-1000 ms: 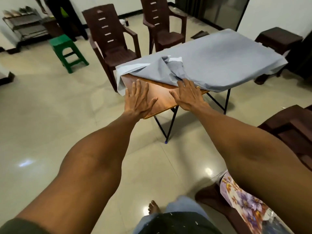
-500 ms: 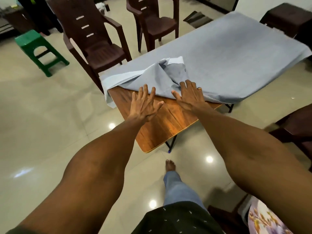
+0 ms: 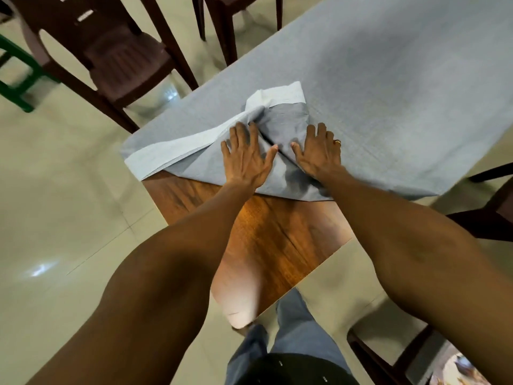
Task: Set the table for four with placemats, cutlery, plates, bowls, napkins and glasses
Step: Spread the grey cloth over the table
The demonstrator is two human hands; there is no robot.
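Note:
A grey tablecloth (image 3: 388,87) covers most of a wooden table (image 3: 266,240). The table's near corner lies bare, and the cloth's corner is folded back and bunched there, showing a pale underside (image 3: 177,151). My left hand (image 3: 247,159) lies flat with spread fingers on the bunched fold. Just right of it my right hand (image 3: 319,154), a ring on one finger, presses flat on the cloth. No placemats, cutlery, plates, bowls, napkins or glasses are in view.
A brown plastic chair (image 3: 116,56) stands at the table's far left side, a second one (image 3: 222,12) behind it. A green stool (image 3: 14,79) is at the left edge. Another dark chair (image 3: 485,212) stands at the right, and one (image 3: 388,357) near my legs.
I have stepped closer to the table. Both hands have slid forward from the bare wood onto the bunched cloth corner.

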